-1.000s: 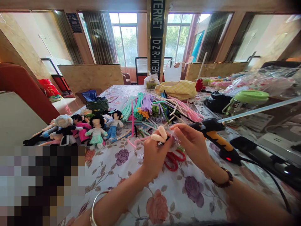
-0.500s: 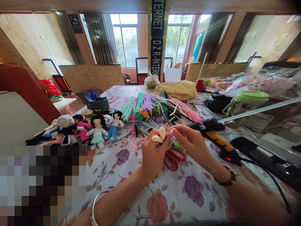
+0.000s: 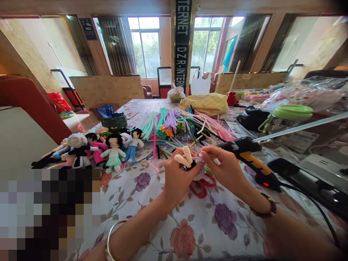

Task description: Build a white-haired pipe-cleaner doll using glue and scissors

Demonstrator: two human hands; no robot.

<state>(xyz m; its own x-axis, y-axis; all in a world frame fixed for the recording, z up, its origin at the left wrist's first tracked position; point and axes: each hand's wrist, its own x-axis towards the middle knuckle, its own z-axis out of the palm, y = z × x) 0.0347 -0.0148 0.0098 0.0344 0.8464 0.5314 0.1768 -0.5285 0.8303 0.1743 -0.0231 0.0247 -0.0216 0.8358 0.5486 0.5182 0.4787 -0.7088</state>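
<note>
My left hand (image 3: 178, 177) is closed around a small fuzzy doll (image 3: 185, 158). Two cream limbs stick up from it, and a black part shows between my fingers; the rest is hidden by my hand. With thumb and fingers, my right hand (image 3: 221, 163) pinches a pale, whitish-lilac piece (image 3: 200, 158) at the doll's right side. I cannot tell whether that piece is joined to the doll. Just under my hands lie red-handled scissors (image 3: 199, 188), their blades out of sight. A black and orange glue gun (image 3: 251, 161) stands to the right of my right hand, its red light lit.
Finished dolls (image 3: 115, 150) crowd the left side. Bundles of coloured pipe cleaners (image 3: 170, 121) lie ahead, before a yellow checked pouch (image 3: 205, 104). On the right are a black power strip (image 3: 296, 183), a green-lidded jar (image 3: 292, 112) and a black cable. A flowered cloth (image 3: 152, 232) covers the table.
My left hand has tilted the doll slightly, so more of its black part shows. My right fingers have shifted a little on the pale piece. Less of the green item beneath shows.
</note>
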